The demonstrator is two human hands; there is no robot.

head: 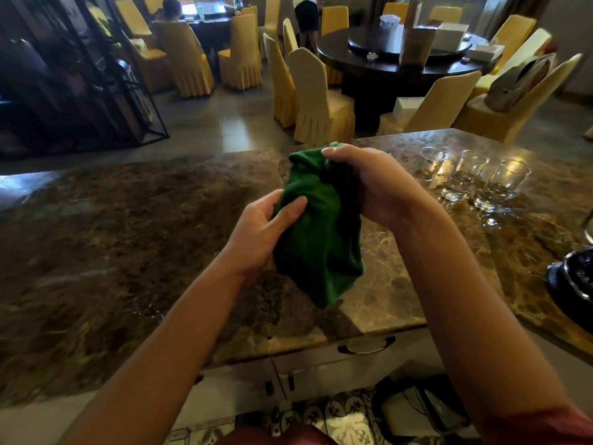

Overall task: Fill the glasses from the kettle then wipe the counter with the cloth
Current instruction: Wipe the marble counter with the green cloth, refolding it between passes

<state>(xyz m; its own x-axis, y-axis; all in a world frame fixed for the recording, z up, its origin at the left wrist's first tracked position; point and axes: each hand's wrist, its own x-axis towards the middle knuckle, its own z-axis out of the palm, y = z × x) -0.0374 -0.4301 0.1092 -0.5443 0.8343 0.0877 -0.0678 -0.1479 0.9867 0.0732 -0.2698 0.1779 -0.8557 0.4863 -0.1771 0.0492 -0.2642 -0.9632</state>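
A green cloth [321, 232] hangs bunched above the brown marble counter [128, 252], held by both hands. My left hand [256, 236] grips its lower left side, and my right hand [375, 184] clutches its upper right part. Three clear glasses stand in a row on the counter to the right: the far one [431, 163], the middle one [462, 179] and the near one [500, 187], the near two with water low in them. A dark round object [574, 284], maybe the kettle or its base, is cut off at the right edge.
Small wet spots glisten on the counter near the glasses [491, 220]. A drawer with a curved handle [365, 346] sits under the counter front. Beyond the counter stand yellow-covered chairs [317, 97] and a dark round table [401, 62].
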